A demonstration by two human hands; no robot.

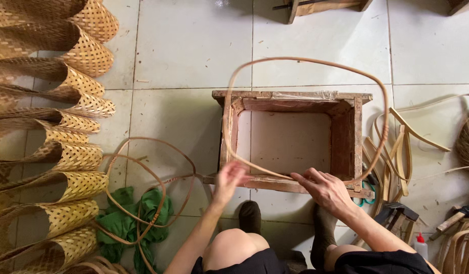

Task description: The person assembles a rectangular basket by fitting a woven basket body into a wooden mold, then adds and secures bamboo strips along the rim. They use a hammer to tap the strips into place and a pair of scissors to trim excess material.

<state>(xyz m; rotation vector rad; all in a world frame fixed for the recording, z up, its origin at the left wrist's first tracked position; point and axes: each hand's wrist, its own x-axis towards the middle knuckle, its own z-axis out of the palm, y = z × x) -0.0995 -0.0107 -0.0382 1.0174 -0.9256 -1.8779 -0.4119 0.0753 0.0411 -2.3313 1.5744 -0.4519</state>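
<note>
A long tan rattan strip [315,62] bends into a large loop over an open wooden box frame [350,133] on the tiled floor. My left hand [229,177], slightly blurred, grips the strip at the frame's near left corner. My right hand [323,189] presses the strip's other part against the frame's near rail, fingers pinched on it. Both my knees and dark-socked feet show below the frame.
Several woven bamboo baskets [67,132] lie stacked along the left. Rattan hoops [148,182] rest over a green cloth [138,215]. Bent strips [397,147], green-handled scissors [365,199], a hammer [455,219] and a small glue bottle [421,245] lie at right.
</note>
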